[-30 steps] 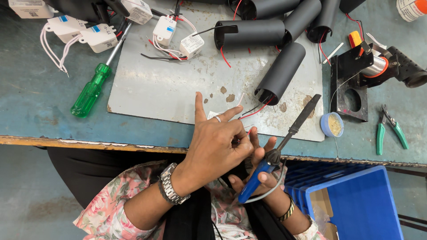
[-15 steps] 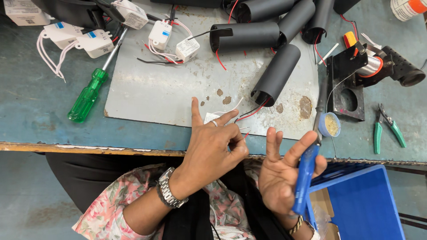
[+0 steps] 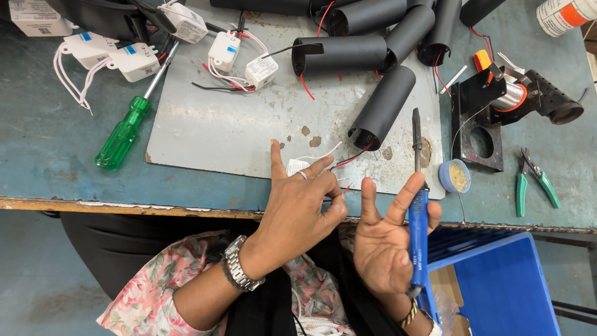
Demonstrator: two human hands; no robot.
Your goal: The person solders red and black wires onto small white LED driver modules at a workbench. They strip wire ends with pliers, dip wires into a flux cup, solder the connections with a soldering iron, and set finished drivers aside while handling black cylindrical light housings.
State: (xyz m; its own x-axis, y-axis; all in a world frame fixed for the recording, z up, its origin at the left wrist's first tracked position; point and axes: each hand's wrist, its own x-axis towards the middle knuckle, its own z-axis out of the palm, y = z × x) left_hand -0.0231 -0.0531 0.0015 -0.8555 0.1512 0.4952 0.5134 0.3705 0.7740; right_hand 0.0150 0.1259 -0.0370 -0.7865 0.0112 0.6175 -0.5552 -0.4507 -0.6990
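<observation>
Two hands above the tabletop (image 3: 56, 162) edge: left hand (image 3: 301, 208) pinches thin wires (image 3: 336, 163) (red and white); right hand (image 3: 385, 242) clasps a blue-handled iron (image 3: 418, 218).

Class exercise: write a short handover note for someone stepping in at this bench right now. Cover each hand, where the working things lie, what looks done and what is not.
Left hand: pinching thin wires from the nearest black tube.
Right hand: holding the blue-handled soldering iron, tip up over the grey mat, off the wires.
Flux tin open beside it; green cutters further right.
Done: wires gathered.
Left: joint not yet touched by the iron.
</observation>
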